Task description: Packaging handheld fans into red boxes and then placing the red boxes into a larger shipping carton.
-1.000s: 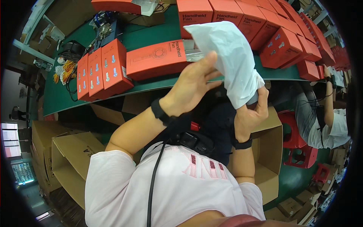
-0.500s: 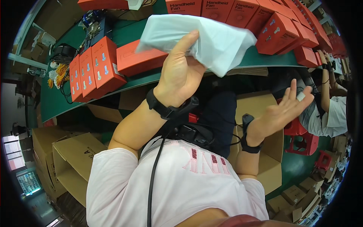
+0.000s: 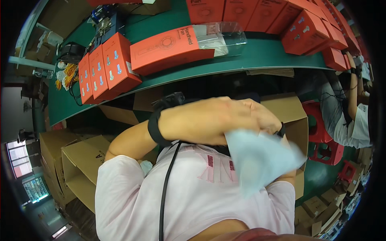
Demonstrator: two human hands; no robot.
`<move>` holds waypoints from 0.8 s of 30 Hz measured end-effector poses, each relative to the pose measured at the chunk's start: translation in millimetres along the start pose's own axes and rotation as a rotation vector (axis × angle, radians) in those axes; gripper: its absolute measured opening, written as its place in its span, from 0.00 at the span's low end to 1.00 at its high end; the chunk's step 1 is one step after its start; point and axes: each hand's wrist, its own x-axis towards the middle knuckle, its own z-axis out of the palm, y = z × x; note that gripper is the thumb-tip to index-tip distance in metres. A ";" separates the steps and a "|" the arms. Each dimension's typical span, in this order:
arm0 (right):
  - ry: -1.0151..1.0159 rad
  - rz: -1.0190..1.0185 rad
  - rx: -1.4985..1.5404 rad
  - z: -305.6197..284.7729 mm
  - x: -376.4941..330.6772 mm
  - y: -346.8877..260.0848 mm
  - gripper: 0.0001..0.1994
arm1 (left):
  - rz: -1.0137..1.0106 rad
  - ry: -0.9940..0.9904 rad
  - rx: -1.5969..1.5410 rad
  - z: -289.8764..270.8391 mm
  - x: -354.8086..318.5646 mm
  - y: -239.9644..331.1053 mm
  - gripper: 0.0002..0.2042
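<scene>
The left hand [image 3: 217, 120] grips a pale bag [image 3: 261, 160] (blurred) that hangs below it, against the chest. The right hand [image 3: 269, 120] is mostly hidden behind it; its grip is unclear. Bag handling looks midway; next it needs steadying with both hands.

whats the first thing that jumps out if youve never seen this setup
The left hand fills the middle of the view, gripping a blurred pale blue-white bag over the pink shirt; the right hand is mostly hidden behind them. Above, on the green table, lies a long orange-red box with a clear plastic tray poking out of its end, ringed by many more red boxes.
</scene>
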 end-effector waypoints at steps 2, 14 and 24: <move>-0.021 -0.045 0.016 -4.4 1.7 7.5 0.16 | -0.052 -0.053 0.406 15.3 -6.0 12.5 0.20; 0.261 -0.403 -1.484 53.3 15.2 -137.6 0.28 | -0.370 0.566 0.814 -54.0 -23.3 -14.3 0.55; 0.060 0.048 -2.153 35.9 120.7 -203.2 0.29 | -0.718 0.646 0.908 -58.8 -39.8 -87.2 0.53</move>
